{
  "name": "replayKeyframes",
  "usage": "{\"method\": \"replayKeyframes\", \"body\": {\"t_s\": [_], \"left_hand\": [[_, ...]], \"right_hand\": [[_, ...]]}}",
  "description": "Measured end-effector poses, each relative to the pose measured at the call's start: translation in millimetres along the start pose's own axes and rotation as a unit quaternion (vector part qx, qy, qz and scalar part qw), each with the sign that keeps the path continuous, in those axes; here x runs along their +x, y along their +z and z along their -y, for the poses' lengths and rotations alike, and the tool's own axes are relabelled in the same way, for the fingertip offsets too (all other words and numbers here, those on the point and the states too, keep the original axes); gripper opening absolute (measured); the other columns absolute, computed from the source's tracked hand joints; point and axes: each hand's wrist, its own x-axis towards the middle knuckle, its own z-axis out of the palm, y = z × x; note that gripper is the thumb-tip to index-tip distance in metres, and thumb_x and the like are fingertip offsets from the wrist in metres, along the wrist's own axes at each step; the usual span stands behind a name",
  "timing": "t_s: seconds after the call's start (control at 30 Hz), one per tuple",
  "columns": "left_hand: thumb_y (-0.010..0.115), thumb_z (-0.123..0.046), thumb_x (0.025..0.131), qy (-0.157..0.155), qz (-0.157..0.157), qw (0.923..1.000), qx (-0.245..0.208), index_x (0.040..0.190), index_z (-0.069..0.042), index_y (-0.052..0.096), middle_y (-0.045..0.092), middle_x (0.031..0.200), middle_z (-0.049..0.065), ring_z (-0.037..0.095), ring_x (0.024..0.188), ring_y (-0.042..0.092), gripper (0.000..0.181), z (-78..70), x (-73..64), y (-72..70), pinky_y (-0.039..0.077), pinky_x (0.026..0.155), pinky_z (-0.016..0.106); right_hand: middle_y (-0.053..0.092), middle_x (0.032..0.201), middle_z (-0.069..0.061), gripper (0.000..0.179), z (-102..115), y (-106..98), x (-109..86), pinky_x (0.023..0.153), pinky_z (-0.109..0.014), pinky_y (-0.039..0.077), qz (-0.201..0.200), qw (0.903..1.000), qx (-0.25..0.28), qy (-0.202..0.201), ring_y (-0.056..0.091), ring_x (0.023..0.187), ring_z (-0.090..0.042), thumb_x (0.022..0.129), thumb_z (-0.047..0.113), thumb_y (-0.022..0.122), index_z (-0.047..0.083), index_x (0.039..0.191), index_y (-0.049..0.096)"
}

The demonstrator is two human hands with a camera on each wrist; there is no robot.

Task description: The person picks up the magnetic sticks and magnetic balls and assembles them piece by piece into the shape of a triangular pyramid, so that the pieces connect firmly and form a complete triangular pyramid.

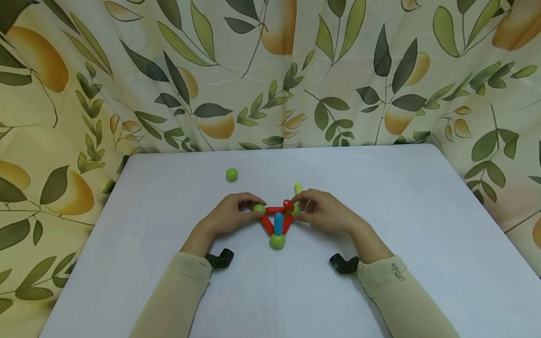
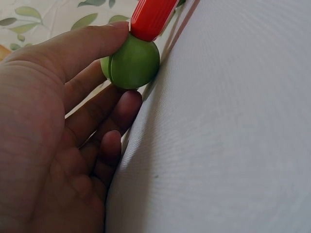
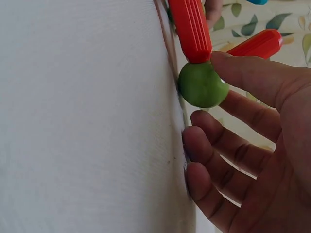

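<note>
A flat triangle of red rods (image 1: 267,226) joins three green balls on the table. My left hand (image 1: 226,213) pinches the left green ball (image 1: 258,208) between thumb and fingers; the left wrist view shows that ball (image 2: 136,62) on the end of a red rod (image 2: 151,18). At the right corner my right hand (image 1: 331,211) pinches another green ball (image 3: 202,86) with thumb and index finger, its other fingers loosely bent. From this ball a further red rod (image 3: 260,44) sticks up. A blue rod (image 1: 278,224) rises from the front green ball (image 1: 277,242).
One loose green ball (image 1: 231,175) lies toward the back, left of the triangle. Just behind my right hand is a yellow-green rod (image 1: 298,188), partly hidden. The white table (image 1: 380,178) ends at a leaf-patterned curtain (image 1: 270,112). Black wrist devices (image 1: 344,264) jut out from both sleeves.
</note>
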Motion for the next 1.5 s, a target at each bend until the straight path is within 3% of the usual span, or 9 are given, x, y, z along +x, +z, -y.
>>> {"method": "replayKeyframes", "body": {"t_s": [0.57, 0.83, 1.13, 1.33, 1.5], "left_hand": [[0.076, -0.037, 0.095, -0.006, -0.004, 1.0000, 0.002, 0.121, -0.028, 0.075, 0.070, 0.113, -0.009, 0.017, 0.109, 0.059, 0.027, 0.4, -0.8, 1.6, 0.048, 0.098, 0.038], [0.076, -0.036, 0.095, -0.006, -0.002, 1.0000, -0.003, 0.120, -0.029, 0.075, 0.070, 0.114, -0.008, 0.018, 0.108, 0.058, 0.026, 1.4, -2.9, 0.9, 0.048, 0.097, 0.037], [0.075, -0.038, 0.095, 0.005, 0.002, 1.0000, 0.008, 0.120, -0.030, 0.075, 0.069, 0.113, -0.010, 0.017, 0.109, 0.058, 0.026, -2.9, 2.8, -1.7, 0.048, 0.097, 0.038], [0.076, -0.036, 0.095, 0.009, 0.006, 0.9999, 0.009, 0.120, -0.031, 0.074, 0.070, 0.112, -0.010, 0.016, 0.107, 0.059, 0.025, 0.7, 3.9, -3.5, 0.048, 0.095, 0.036], [0.077, -0.034, 0.095, 0.013, 0.003, 0.9999, 0.000, 0.120, -0.029, 0.074, 0.070, 0.112, -0.009, 0.016, 0.106, 0.059, 0.025, 4.7, 2.0, -3.3, 0.048, 0.095, 0.036]], "right_hand": [[0.065, 0.100, 0.002, 0.035, -6, 4, 3.1, 0.080, -0.032, 0.051, -0.001, 1.0000, 0.001, 0.005, 0.058, 0.091, -0.018, 0.093, 0.025, 0.078, 0.023, 0.127, 0.068], [0.062, 0.091, 0.000, 0.038, -9, 4, 5.6, 0.073, -0.029, 0.049, 0.004, 0.9998, 0.018, 0.009, 0.057, 0.085, -0.019, 0.091, 0.026, 0.080, 0.021, 0.127, 0.067], [0.061, 0.095, -0.004, 0.040, -17, -2, 4.2, 0.075, -0.027, 0.050, -0.003, 0.9989, 0.043, 0.018, 0.057, 0.090, -0.022, 0.090, 0.023, 0.081, 0.020, 0.128, 0.066], [0.060, 0.102, -0.007, 0.036, -22, -4, 5.3, 0.075, -0.029, 0.052, -0.017, 0.9977, 0.054, 0.037, 0.057, 0.090, -0.024, 0.097, 0.010, 0.067, 0.019, 0.132, 0.065], [0.058, 0.106, -0.008, 0.032, -21, -1, 8.2, 0.073, -0.032, 0.052, -0.048, 0.9968, 0.036, 0.053, 0.059, 0.086, -0.024, 0.105, 0.019, 0.059, 0.024, 0.137, 0.064]]}}
